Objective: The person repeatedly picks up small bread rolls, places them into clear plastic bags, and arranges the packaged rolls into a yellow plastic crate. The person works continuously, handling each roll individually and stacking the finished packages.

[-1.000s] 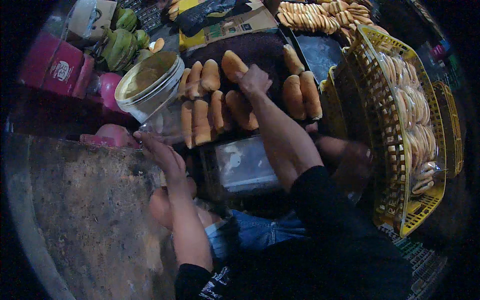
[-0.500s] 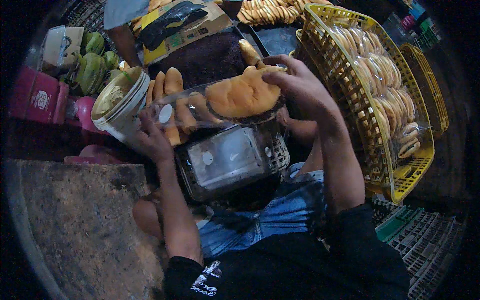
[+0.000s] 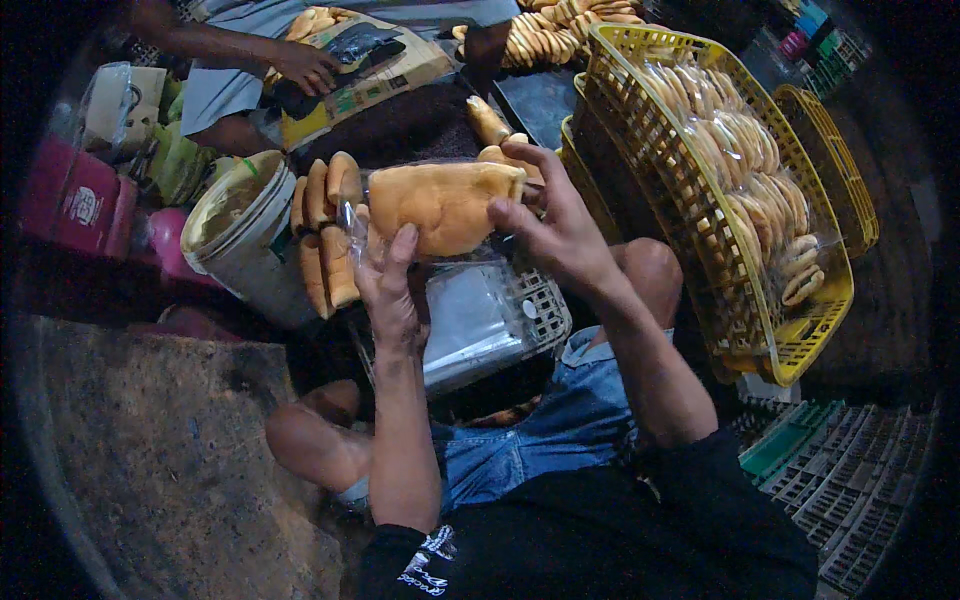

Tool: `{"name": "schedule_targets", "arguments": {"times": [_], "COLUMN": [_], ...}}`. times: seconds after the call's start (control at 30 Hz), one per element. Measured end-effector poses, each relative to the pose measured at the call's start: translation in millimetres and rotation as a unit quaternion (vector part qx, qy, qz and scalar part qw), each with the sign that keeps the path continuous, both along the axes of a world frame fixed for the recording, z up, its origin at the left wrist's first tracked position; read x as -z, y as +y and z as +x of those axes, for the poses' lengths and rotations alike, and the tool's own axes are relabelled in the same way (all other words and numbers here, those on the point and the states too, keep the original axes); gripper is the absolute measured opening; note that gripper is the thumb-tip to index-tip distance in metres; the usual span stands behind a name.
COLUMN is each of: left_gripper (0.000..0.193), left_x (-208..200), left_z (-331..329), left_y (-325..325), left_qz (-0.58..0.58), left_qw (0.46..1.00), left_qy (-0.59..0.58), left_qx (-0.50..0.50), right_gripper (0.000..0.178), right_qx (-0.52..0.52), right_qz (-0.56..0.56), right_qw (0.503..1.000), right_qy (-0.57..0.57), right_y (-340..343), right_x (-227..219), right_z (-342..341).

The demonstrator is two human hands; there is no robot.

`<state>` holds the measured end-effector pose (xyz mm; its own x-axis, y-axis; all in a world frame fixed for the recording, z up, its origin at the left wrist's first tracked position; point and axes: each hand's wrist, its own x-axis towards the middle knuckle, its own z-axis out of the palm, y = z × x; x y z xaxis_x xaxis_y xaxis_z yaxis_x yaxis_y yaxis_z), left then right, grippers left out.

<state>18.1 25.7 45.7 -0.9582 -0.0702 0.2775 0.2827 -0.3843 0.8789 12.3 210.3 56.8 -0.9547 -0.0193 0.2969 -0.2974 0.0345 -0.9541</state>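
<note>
co-worker's hand (image 3: 307, 68) at cardboard (image 3: 405, 82) | yellow crate (image 3: 815, 347): bagged buns (image 3: 755, 145) | bucket (image 3: 268, 245): contents unclear | 2 hands (image 3: 388, 280) (image 3: 562, 235) holding bread (image 3: 435, 207)

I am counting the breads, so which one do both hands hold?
The raised bread between left hand and right hand, a thumb of each on it; the others have neither thumb on them.

A plump golden-brown bread roll (image 3: 440, 205) (in clear plastic (image 3: 351, 222)) lies crosswise between both hands (image 3: 388, 285).
</note>
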Motion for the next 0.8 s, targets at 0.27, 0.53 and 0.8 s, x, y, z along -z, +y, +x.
{"name": "schedule_targets", "arguments": {"times": [0.27,0.53,0.8], "left_gripper": [0.085,0.050,0.065], "left_x": [23.6,45.4,67.4], "left_z": [12.3,5.1,-17.2], "left_y": [-39.2,41.1,-18.4], "left_qz": [0.356,0.192,-0.431], "left_qw": [0.909,0.954,0.818], "left_qy": [-0.190,-0.219,-0.225], "left_qx": [0.101,0.066,0.308], "right_gripper": [0.022,0.059,0.080], "right_qx": [0.084,0.133,0.115], "right_qz": [0.314,0.554,0.475], "right_qw": [0.897,0.769,0.869], "right_qy": [0.299,0.292,-0.076], "right_y": [-68.7,-2.5,133.4], "right_x": [-14.9,-54.1,-129.4], "right_z": [15.4,52.0,64.0]}}
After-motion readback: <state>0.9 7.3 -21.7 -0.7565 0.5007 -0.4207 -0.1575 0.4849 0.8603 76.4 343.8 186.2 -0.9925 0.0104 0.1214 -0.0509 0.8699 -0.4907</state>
